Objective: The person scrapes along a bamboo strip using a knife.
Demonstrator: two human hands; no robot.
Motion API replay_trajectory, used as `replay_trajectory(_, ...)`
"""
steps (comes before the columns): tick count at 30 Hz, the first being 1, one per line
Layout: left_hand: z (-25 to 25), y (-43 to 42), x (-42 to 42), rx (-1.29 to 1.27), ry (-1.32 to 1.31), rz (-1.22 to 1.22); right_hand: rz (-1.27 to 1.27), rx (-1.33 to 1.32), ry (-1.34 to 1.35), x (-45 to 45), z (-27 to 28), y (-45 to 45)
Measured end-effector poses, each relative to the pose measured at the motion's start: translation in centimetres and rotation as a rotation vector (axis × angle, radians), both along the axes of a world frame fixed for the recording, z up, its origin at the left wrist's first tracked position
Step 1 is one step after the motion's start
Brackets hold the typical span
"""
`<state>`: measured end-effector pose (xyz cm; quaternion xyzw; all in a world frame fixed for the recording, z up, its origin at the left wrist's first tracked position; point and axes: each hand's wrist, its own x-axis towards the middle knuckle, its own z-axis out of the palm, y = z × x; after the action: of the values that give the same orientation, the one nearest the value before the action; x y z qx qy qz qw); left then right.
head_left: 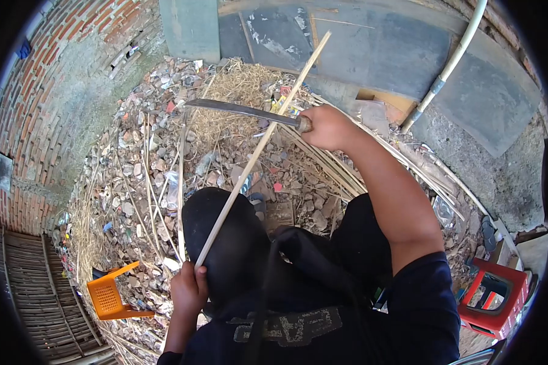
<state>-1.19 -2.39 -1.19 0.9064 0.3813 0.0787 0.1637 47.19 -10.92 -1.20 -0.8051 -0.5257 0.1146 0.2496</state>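
Note:
My left hand (189, 288) is closed around the lower end of a long bamboo strip (248, 167), beside my left knee. The strip slants up and away to the right, past the knee. My right hand (329, 128) grips the handle of a machete (243, 110), whose dark blade points left. Near the handle the blade crosses the strip; whether its edge touches the strip I cannot tell. My right arm is stretched forward, and its fingers wrap the handle end.
Rubble and litter (219, 164) cover the ground, with a heap of shavings (228, 91) ahead. More bamboo strips (329, 161) lie ahead right. An orange plastic chair (108, 297) lies at left, a red stool (499, 298) at right. A brick wall (42, 115) rises left; a pole (444, 76) leans right.

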Motion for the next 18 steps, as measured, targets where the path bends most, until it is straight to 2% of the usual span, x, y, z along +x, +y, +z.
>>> replay_trajectory(4, -0.3, 0.3, 0.3, -0.077, -0.026, -0.019, 0.182, -0.086, -0.035, -3.4, 2.6, -1.0)
replay_trajectory(5, -0.2, 0.7, 0.6, -0.102, -0.041, -0.041, 0.239, -0.070, -0.138, -4.1, 3.4, -1.3)
replay_trajectory(8, 0.3, 0.8, 0.5, -0.164, -0.055, -0.053, 0.179, -0.121, 0.202, -2.2, 0.7, -0.1)
replay_trajectory(9, 0.6, 0.8, 0.7, -0.167, -0.047, -0.043, 0.123, -0.086, 0.211, -1.9, 0.4, 0.5)
replay_trajectory(13, 2.0, 1.2, 0.6, -0.242, -0.032, -0.066, 0.121, -0.012, -0.027, -2.6, -0.1, 0.4)
replay_trajectory(16, 1.9, 1.7, 0.5, -0.262, -0.028, -0.100, 0.223, -0.096, -0.108, -4.8, 2.3, 0.1)
replay_trajectory(17, 1.6, 1.9, 0.5, -0.246, -0.029, -0.117, 0.245, -0.144, -0.224, -5.1, 3.0, 0.1)
replay_trajectory(18, 1.4, 1.9, 0.5, -0.234, -0.033, -0.130, 0.176, -0.116, -0.107, -4.2, 2.4, 0.4)
